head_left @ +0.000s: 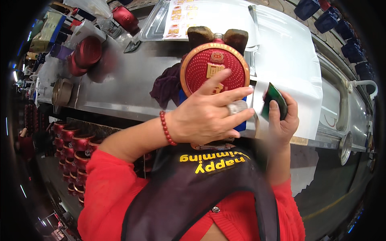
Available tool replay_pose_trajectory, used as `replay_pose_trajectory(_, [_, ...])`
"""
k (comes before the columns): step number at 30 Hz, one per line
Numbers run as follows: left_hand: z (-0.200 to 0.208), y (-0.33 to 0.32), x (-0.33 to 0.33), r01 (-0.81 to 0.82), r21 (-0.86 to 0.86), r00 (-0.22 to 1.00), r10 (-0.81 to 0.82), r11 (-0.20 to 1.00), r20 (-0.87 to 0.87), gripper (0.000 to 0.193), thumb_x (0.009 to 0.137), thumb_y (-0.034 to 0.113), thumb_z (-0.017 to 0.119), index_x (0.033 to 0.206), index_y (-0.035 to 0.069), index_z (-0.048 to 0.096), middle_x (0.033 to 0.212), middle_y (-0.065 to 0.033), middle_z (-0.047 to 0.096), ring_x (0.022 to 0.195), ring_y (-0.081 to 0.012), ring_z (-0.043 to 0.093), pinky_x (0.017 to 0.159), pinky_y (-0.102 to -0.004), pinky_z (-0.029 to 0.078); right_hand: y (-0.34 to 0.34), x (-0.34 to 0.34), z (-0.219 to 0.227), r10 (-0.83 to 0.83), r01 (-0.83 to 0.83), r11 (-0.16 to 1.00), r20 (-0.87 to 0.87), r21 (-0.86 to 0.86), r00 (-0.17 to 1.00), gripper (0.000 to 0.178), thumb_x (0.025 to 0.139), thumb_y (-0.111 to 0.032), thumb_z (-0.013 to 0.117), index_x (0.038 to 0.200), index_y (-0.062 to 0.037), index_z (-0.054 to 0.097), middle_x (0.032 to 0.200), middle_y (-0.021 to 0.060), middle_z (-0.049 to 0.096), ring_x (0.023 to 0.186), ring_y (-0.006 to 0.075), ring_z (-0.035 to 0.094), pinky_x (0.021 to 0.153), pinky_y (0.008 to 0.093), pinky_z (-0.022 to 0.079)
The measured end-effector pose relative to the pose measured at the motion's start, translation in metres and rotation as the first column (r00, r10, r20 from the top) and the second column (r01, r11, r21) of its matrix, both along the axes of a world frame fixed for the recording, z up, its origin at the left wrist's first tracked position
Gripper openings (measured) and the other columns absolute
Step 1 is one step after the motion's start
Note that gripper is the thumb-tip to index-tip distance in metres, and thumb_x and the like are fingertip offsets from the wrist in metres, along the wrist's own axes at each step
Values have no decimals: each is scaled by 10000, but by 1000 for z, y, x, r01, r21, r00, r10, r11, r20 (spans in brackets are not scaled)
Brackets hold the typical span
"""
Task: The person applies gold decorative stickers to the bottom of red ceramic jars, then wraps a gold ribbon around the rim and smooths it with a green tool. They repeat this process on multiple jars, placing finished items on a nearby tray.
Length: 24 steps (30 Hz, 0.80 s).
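Note:
A round red vessel (196, 68) with a gold rim, small pale dots and gold emblems faces me at the middle of the bench. It rests between two dark worn pads (236, 39). My left hand (207, 114) is over its lower part with fingers spread. A whitish ribbed band (238, 107) wraps one of its fingers; whether the fingertips touch the vessel I cannot tell. To the right of the vessel, my right hand (286, 116) pinches a thin dark green flat scraper (275, 100) between thumb and fingers. A dark purple cloth (165, 85) lies left of the vessel.
A sheet of gold and red decals (177, 18) lies in a metal tray (155, 24) at the back. White sheeting (289, 52) covers the bench on the right. Red pots (88, 52) stand at the left, and several more are stacked below the bench (116, 98).

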State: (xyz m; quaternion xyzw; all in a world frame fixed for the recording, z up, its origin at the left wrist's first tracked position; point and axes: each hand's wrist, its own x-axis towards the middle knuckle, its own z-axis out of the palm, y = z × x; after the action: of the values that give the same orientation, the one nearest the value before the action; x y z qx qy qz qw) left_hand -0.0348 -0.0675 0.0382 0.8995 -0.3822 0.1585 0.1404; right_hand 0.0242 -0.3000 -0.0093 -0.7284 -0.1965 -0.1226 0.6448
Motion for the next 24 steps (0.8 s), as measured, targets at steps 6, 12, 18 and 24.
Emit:
replay_pose_trajectory(6, [-54, 19, -37, -634, -510, 772, 517, 581, -370, 984, 993, 552, 598, 1623, -49, 140, 1642, -271, 277, 1525, -417, 265, 1227, -589, 61, 20, -4, 5, 276, -193, 902, 175, -385, 945, 230, 893, -110, 780, 1055, -15, 649, 877, 138, 665, 753, 306, 658, 678, 375, 529])
replay_pose_trajectory(12, [-72, 21, -33, -527, -713, 850, 280, 461, -447, 957, 1006, 367, 670, 1624, -59, 78, 1640, -248, 290, 1492, -303, 356, 1221, -414, 267, 16, 37, 6, 276, -246, 910, 48, -334, 960, 238, 963, -190, 739, 1096, -19, 642, 848, 130, 686, 724, 250, 674, 672, 334, 536])
replay_pose_trajectory(18, [-73, 18, -32, -493, -763, 870, 212, 418, -446, 962, 1000, 325, 689, 1628, -51, 65, 1655, -244, 264, 1501, -302, 343, 1230, -406, 262, 23, 81, 20, 313, -258, 876, 73, -408, 947, 295, 989, -271, 714, 1149, -32, 648, 894, 130, 704, 781, 209, 689, 708, 323, 549])
replay_pose_trajectory(24, [-81, 23, -33, -475, -783, 880, 199, 401, -432, 883, 1045, 356, 610, 1629, -53, 90, 1687, -236, 207, 1556, -309, 241, 1252, -400, 200, 20, 54, 62, 457, -143, 790, 417, -596, 785, 267, 878, -35, 767, 1138, -58, 711, 876, 70, 672, 781, 175, 612, 700, 311, 492])
